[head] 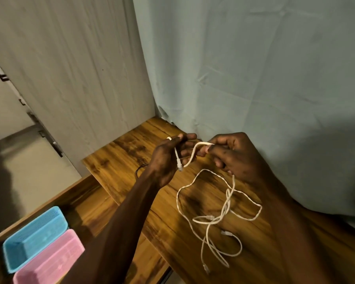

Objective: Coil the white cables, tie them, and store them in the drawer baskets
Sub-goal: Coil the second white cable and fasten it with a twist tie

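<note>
White cable (193, 153) between 2 pinching hands (slack below)

You have two hands (168, 158) (232, 154), two plastic ribbed baskets, one blue (35, 236) and one pink (49, 261), and thin white cables (219, 214) tangled together; their exact number I cannot tell.

A thin white cable (223, 210) sprawls in loose, uncoiled loops at centre right, one end raised. Blue basket (34, 235) and pink basket (49, 261) sit side by side, lower left.
</note>
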